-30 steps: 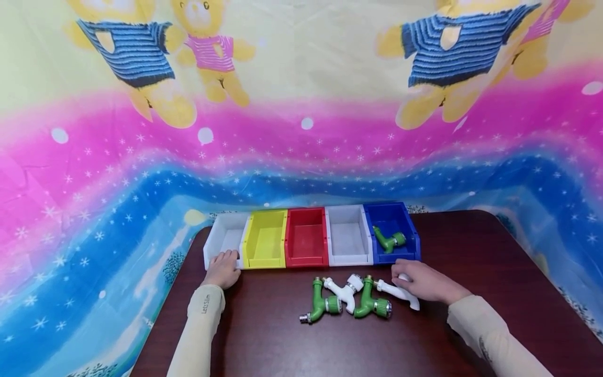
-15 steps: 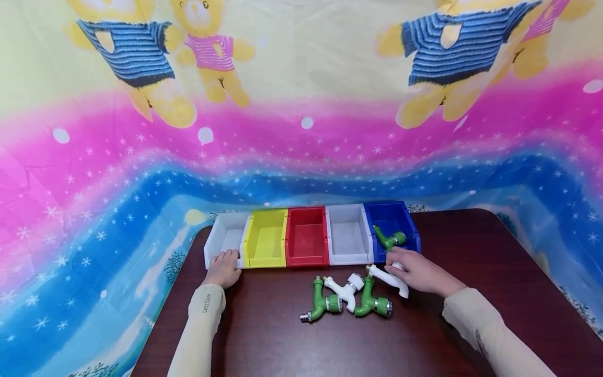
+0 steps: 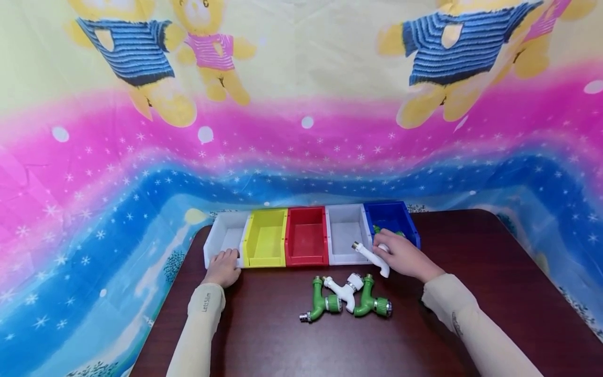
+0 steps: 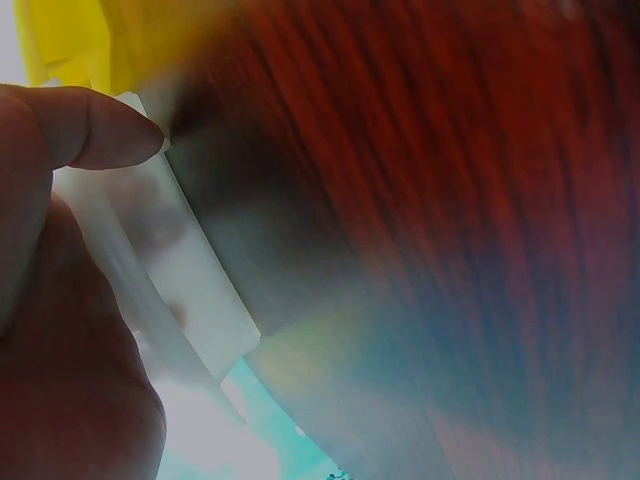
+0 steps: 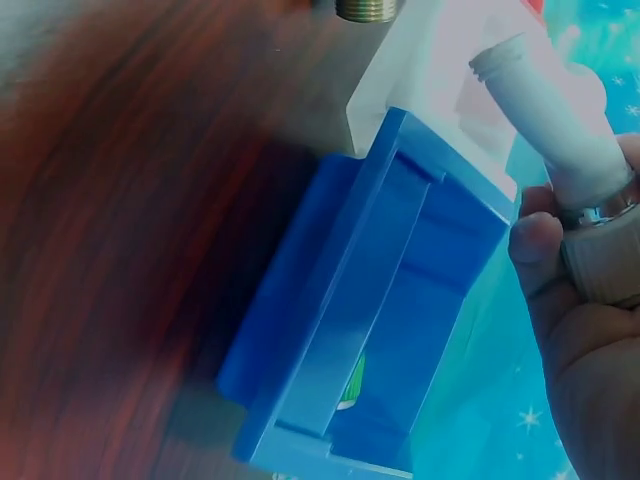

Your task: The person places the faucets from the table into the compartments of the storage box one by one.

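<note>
Head view: your right hand (image 3: 406, 255) has the white tap (image 3: 373, 258) gripped, seen against the front corner where the right white bin (image 3: 349, 259) meets the blue bin (image 3: 415, 238). Brass end up and to the left, spout hanging toward you. Your left hand (image 3: 223, 268) holds the left white bin (image 3: 208, 250) by its front wall. On the tabletop (image 3: 282, 348), near each other: left green tap (image 3: 318, 302), other white tap (image 3: 347, 298), right green tap (image 3: 366, 305). One binned green tap (image 3: 376, 229) sits in the blue bin, mostly behind your fingers. For a clean carry, I'd raise the brass end well clear of the bin fronts (it sticks out furthest, so probably catches first).

Left wrist view: your thumb lies against the outside of that front wall; dark fingertip shapes seem to show through the plastic. Keep this light; a hard pull could likely skew the row.

Right wrist view: you've got the tap by its ribbed knob, body jutting past your fingertips. Weight is off to one side, so expect some twist; pinch firmly, wrist level, and lower rather than drop.
</note>
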Available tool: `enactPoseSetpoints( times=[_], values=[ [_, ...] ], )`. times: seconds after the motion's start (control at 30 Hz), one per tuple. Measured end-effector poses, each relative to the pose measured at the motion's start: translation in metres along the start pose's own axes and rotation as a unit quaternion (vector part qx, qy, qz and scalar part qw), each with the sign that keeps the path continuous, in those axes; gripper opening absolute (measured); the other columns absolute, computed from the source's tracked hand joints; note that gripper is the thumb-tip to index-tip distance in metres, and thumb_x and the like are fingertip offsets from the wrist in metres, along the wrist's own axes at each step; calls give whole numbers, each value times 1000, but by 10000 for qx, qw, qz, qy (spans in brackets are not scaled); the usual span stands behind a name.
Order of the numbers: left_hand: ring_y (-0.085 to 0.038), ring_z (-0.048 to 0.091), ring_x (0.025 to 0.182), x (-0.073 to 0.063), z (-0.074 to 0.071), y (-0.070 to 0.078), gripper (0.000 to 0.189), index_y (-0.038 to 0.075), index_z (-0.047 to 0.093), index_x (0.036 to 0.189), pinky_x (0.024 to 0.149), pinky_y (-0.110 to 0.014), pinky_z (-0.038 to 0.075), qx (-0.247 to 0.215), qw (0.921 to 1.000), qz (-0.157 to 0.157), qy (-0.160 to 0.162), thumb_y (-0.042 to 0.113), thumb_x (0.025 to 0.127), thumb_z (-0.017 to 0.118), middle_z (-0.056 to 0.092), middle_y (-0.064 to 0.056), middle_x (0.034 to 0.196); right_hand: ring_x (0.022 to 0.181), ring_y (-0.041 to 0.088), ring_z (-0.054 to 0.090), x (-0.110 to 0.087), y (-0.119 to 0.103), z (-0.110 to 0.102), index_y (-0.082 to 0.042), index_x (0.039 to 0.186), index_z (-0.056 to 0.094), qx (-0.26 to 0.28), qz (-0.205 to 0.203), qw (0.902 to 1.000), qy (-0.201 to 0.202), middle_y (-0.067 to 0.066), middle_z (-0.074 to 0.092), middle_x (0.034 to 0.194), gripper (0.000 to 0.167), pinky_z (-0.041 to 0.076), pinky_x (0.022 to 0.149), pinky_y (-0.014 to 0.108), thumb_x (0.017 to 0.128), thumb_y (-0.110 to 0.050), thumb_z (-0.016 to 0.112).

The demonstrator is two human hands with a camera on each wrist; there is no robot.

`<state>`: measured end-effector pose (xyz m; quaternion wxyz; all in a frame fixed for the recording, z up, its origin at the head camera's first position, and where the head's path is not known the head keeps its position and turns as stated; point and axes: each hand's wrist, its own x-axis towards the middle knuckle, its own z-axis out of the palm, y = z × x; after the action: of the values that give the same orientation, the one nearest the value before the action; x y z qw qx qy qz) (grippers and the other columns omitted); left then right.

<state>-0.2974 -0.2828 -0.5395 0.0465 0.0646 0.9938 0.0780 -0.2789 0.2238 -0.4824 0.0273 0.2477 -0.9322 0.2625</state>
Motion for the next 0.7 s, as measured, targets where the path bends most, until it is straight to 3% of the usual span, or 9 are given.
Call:
enactPoseSetpoints(
  times=[0.7],
  values=[
    [-39, 51, 114, 5, 10, -10, 35, 0, 53, 125, 110, -64, 34, -111, 9998, 105, 141, 14, 94, 58, 58, -18, 120, 73, 18, 50, 47, -9, 12, -11, 102, 65, 205, 357, 9984, 379, 5, 55, 98, 11, 45, 68, 36, 105, -20, 59]
  ],
)
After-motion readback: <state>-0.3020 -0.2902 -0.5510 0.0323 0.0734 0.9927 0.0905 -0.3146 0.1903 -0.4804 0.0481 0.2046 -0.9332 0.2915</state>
